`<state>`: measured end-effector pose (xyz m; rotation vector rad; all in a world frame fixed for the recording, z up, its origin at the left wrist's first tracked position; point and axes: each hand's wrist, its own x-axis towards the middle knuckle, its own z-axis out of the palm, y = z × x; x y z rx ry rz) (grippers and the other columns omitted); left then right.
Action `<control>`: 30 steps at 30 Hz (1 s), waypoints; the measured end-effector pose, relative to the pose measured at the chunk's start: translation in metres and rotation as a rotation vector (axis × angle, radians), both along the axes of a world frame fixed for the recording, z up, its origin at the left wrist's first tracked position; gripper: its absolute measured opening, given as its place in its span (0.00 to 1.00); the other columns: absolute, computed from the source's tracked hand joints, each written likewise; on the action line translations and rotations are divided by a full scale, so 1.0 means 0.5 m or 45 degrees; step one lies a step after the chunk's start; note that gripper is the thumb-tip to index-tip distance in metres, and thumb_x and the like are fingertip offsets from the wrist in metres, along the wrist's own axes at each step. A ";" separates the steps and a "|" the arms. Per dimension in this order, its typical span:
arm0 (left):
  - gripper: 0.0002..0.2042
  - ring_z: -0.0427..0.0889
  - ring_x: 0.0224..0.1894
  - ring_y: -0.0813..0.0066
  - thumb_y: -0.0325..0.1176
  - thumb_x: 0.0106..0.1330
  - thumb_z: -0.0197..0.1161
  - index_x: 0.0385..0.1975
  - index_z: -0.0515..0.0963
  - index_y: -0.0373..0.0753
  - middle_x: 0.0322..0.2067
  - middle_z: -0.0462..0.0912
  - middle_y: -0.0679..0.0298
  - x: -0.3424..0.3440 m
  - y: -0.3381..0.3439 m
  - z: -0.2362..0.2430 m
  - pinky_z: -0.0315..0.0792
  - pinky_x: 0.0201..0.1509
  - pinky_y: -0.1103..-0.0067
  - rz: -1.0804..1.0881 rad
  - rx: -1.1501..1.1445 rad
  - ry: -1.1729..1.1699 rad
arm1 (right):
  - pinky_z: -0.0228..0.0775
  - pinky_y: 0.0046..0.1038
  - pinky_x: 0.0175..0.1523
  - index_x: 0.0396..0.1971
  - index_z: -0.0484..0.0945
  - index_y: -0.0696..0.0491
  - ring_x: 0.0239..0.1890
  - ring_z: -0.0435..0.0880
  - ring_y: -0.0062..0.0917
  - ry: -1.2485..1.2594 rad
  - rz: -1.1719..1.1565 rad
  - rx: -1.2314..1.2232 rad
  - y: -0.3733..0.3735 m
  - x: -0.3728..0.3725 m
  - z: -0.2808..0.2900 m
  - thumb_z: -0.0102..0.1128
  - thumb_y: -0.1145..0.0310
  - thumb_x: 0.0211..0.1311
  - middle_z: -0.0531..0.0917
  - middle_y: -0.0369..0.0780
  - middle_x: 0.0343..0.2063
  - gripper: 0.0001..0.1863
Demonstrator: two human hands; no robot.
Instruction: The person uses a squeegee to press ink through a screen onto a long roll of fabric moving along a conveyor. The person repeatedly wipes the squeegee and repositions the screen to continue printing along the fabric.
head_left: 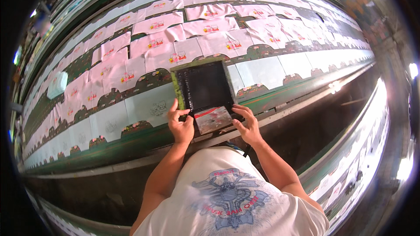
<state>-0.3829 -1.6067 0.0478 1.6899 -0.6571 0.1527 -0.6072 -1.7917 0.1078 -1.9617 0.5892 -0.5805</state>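
A screen-printing frame [176, 88] with green-stained edges and a dark mesh middle is between my hands, over the near edge of the long table. Its near end has a greyish smeared panel [214, 121] with a red streak. My left hand [181, 124] grips the frame's left side near the lower corner. On the opposite side, my right hand [248, 126] holds the right edge, fingers on top. Left of the frame, a pale fabric piece [142, 102] bears black outline figures. Another pale piece [262, 72] to the right looks unprinted. Whatever lies under the frame is hidden.
Rows of pink fabric pieces [194, 48] with red prints cover the sloping table. A folded pale-blue stack [57, 85] sits at left. A rail [288, 107] runs along the near edge. Behind me at lower right stands another table [337, 188] bearing pale pieces.
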 end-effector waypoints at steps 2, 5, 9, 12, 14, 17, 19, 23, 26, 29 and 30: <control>0.12 0.81 0.72 0.46 0.16 0.56 0.70 0.37 0.86 0.39 0.73 0.81 0.41 -0.033 -0.049 -0.011 0.70 0.79 0.58 0.008 -0.009 0.045 | 0.64 0.48 0.82 0.67 0.86 0.55 0.77 0.76 0.46 0.026 0.021 0.001 -0.055 -0.034 0.000 0.72 0.58 0.74 0.82 0.49 0.72 0.27; 0.12 0.80 0.76 0.48 0.15 0.56 0.68 0.38 0.86 0.38 0.74 0.81 0.43 -0.064 -0.090 -0.026 0.67 0.84 0.59 0.021 0.077 0.063 | 0.64 0.46 0.82 0.67 0.86 0.57 0.77 0.77 0.44 0.046 0.062 -0.046 -0.110 -0.072 0.004 0.72 0.59 0.72 0.83 0.50 0.73 0.28; 0.11 0.78 0.79 0.50 0.15 0.57 0.68 0.37 0.86 0.38 0.75 0.80 0.43 -0.077 -0.111 -0.033 0.66 0.85 0.58 -0.004 -0.028 0.211 | 0.65 0.47 0.82 0.67 0.86 0.57 0.77 0.78 0.45 0.062 0.162 -0.053 -0.150 -0.096 0.004 0.73 0.60 0.71 0.83 0.50 0.72 0.29; 0.10 0.77 0.80 0.49 0.15 0.57 0.68 0.36 0.86 0.37 0.76 0.79 0.43 -0.081 -0.109 -0.039 0.66 0.85 0.58 -0.008 -0.057 0.323 | 0.67 0.46 0.81 0.66 0.86 0.57 0.76 0.78 0.45 0.080 0.218 -0.074 -0.163 -0.102 0.012 0.73 0.63 0.70 0.84 0.50 0.71 0.27; 0.09 0.79 0.78 0.48 0.16 0.57 0.69 0.34 0.85 0.37 0.75 0.80 0.42 -0.079 -0.113 -0.040 0.66 0.84 0.60 0.009 -0.045 0.326 | 0.68 0.45 0.80 0.66 0.86 0.56 0.76 0.79 0.44 0.080 0.224 -0.072 -0.172 -0.097 0.016 0.72 0.68 0.71 0.84 0.50 0.71 0.25; 0.09 0.81 0.76 0.48 0.17 0.56 0.70 0.34 0.85 0.36 0.73 0.82 0.42 -0.073 -0.114 -0.044 0.66 0.85 0.60 0.040 0.066 0.309 | 0.71 0.44 0.79 0.65 0.87 0.55 0.75 0.80 0.44 0.071 0.192 -0.108 -0.181 -0.090 0.020 0.70 0.74 0.71 0.84 0.49 0.70 0.23; 0.08 0.86 0.72 0.49 0.17 0.54 0.71 0.33 0.85 0.36 0.72 0.84 0.41 -0.069 -0.118 -0.043 0.70 0.81 0.63 0.059 0.102 0.252 | 0.72 0.44 0.78 0.65 0.87 0.54 0.74 0.80 0.44 0.063 0.153 -0.244 -0.191 -0.079 0.024 0.69 0.77 0.72 0.84 0.49 0.69 0.23; 0.04 0.85 0.73 0.53 0.18 0.55 0.71 0.28 0.84 0.33 0.73 0.83 0.43 -0.059 -0.110 -0.047 0.71 0.79 0.65 0.079 0.129 0.396 | 0.73 0.47 0.76 0.65 0.86 0.54 0.72 0.81 0.48 -0.006 0.225 -0.372 -0.198 -0.059 0.068 0.70 0.77 0.73 0.83 0.49 0.69 0.22; 0.04 0.81 0.76 0.55 0.18 0.56 0.71 0.26 0.83 0.33 0.75 0.82 0.45 -0.052 -0.107 -0.059 0.69 0.81 0.65 0.040 0.116 0.447 | 0.76 0.48 0.74 0.63 0.86 0.54 0.69 0.83 0.50 -0.036 0.273 -0.461 -0.195 -0.057 0.086 0.71 0.78 0.70 0.84 0.49 0.68 0.22; 0.05 0.81 0.76 0.56 0.17 0.57 0.70 0.25 0.81 0.34 0.75 0.80 0.41 -0.052 -0.109 -0.060 0.67 0.82 0.65 0.025 0.079 0.458 | 0.78 0.48 0.71 0.61 0.86 0.54 0.65 0.85 0.49 -0.069 0.349 -0.514 -0.184 -0.054 0.095 0.72 0.79 0.66 0.86 0.49 0.65 0.23; 0.06 0.81 0.77 0.56 0.17 0.57 0.70 0.25 0.81 0.34 0.75 0.80 0.40 -0.057 -0.111 -0.048 0.67 0.82 0.65 0.021 0.061 0.447 | 0.78 0.48 0.70 0.61 0.86 0.55 0.64 0.85 0.48 -0.075 0.388 -0.534 -0.181 -0.053 0.099 0.73 0.79 0.66 0.86 0.48 0.64 0.23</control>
